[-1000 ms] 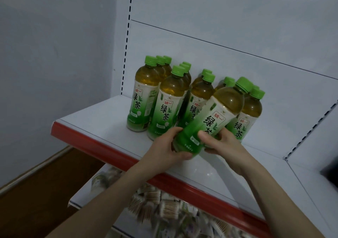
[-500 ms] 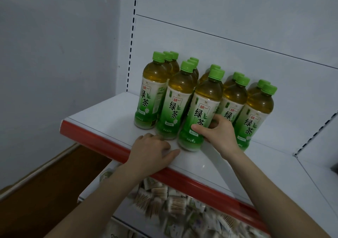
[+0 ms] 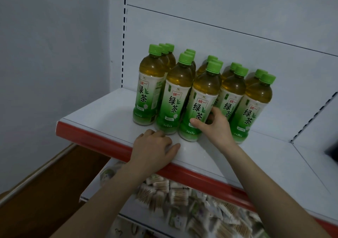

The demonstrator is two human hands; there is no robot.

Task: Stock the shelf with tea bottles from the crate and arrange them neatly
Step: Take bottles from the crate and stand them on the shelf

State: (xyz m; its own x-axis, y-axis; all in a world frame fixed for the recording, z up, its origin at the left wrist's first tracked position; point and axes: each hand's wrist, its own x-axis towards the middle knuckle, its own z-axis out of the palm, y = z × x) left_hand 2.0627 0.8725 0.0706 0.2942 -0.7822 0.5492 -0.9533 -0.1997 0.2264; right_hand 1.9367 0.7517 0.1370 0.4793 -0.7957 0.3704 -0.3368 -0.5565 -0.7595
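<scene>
Head view shows a dozen-odd bottles point(image 3: 151, 84) rowed upright on the shelf point(image 3: 102, 109), right hand point(image 3: 214, 127) gripping the middle front bottle point(image 3: 201, 100), left hand point(image 3: 153, 148) resting loose and empty beside them; crate unseen, so the remainder is anyone's guess.

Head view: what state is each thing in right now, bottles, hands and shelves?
Tea bottles, upright, capped, standing in rows on the shelf.
Middle front bottle, upright on the shelf, gripped low.
Right hand, gripping the middle front bottle.
Left hand, resting on the shelf edge, holding nothing.
Lower-shelf packets, piled loosely, blurred.
</scene>
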